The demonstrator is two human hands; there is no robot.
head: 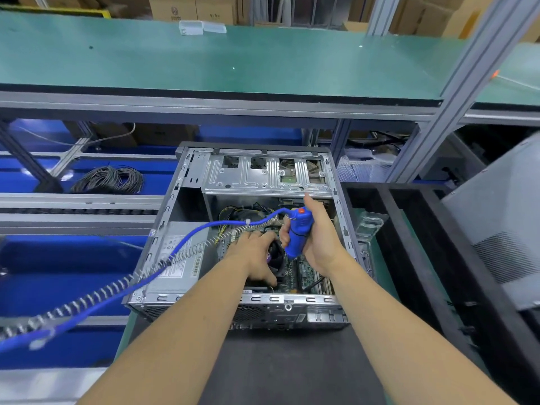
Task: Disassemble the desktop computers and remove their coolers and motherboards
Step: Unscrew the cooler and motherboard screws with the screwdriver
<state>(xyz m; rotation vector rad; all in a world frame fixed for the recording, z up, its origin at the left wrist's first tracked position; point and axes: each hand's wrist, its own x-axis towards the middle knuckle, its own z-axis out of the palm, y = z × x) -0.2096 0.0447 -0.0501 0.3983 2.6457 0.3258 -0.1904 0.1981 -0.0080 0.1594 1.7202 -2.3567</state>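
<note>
Your right hand (317,244) grips the blue screwdriver (298,232) above the board (305,271) while your left hand (257,258) lies flat over the cooler (276,255) inside the case (163,211), so a slipping tip may scratch the board.

Bright, even light; wide-angle bending, blurred edges.

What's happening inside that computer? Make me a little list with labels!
Computer: open desktop case, side panel off
Left hand: resting on the black cooler fan
Right hand: gripping a blue electric screwdriver, tip pointing down beside the cooler
Cable: blue cord trailing off left
Motherboard: green, still inside
Power supply: grey box, left side of the case
</note>
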